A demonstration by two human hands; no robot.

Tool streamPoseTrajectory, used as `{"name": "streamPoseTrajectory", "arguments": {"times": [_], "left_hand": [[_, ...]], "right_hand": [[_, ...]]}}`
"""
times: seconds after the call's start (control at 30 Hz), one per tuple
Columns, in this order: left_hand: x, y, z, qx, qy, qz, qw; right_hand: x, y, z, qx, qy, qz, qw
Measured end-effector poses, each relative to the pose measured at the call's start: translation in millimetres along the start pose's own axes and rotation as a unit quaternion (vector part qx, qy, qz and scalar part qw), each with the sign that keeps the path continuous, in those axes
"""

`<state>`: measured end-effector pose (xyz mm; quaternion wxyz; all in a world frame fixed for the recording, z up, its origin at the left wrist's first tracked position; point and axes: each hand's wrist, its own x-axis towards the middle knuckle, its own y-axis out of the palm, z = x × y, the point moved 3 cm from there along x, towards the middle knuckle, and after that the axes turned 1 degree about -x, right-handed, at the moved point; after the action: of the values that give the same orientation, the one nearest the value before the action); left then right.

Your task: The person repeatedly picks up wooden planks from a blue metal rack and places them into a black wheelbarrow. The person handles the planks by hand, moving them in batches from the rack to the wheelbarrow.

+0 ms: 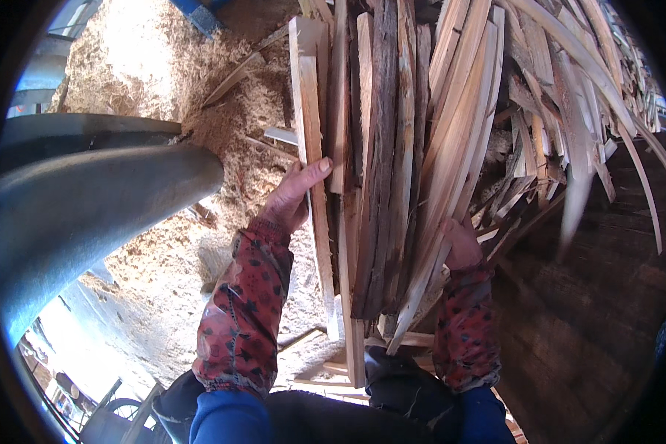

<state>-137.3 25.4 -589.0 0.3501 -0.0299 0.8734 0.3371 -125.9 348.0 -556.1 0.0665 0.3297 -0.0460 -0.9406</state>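
A thick bundle of long wood strips (403, 148), some with dark bark along one side, lies lengthwise in front of me. My left hand (292, 196) grips its left edge, the thumb laid over a pale strip (307, 96) and the fingers hidden behind. Low on the right side, my right hand (462, 240) is closed round the bundle's edge, its fingers mostly out of sight behind the wood. The strips' near ends reach down to my legs. Red patterned sleeve covers wrap both forearms.
Sawdust (140, 66) is heaped at the far left. A large grey-blue metal pipe-like part (118, 177) juts in from the left. More loose wood strips (555, 111) pile up at the far right, beside a dark brown surface (592, 311). Other offcuts (333, 381) lie near my legs.
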Motion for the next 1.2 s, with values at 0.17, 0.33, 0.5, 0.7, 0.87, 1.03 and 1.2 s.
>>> {"name": "streamPoseTrajectory", "arguments": {"times": [0.17,0.33,0.5,0.7,0.87,1.03,1.2], "left_hand": [[-31.0,28.6,-31.8,-0.02,-0.034,0.051,0.998],[-62.7,38.8,-33.3,-0.045,-0.023,0.069,0.996],[-108.7,59.9,-35.8,-0.109,-0.041,0.061,0.991],[-169.3,67.1,-39.9,-0.079,-0.074,0.057,0.992],[-218.0,78.0,-40.1,-0.111,-0.082,0.043,0.99],[-259.4,76.3,-43.0,-0.117,-0.084,0.013,0.99],[-298.7,94.7,-57.6,-0.142,-0.085,0.005,0.986]], "right_hand": [[-26.5,45.4,32.3,0.044,0.082,-0.091,0.991],[-62.5,74.5,62.8,0.074,0.058,-0.104,0.99],[-93.8,74.4,59.0,0.08,0.047,-0.082,0.992],[-148.0,88.6,53.5,0.122,0.079,-0.03,0.989],[-189.1,96.6,44.3,0.12,0.057,0.005,0.991],[-207.9,87.4,-2.6,0.098,0.051,0.101,0.989],[-268.7,139.9,86.8,0.09,0.091,0.035,0.991]]}}
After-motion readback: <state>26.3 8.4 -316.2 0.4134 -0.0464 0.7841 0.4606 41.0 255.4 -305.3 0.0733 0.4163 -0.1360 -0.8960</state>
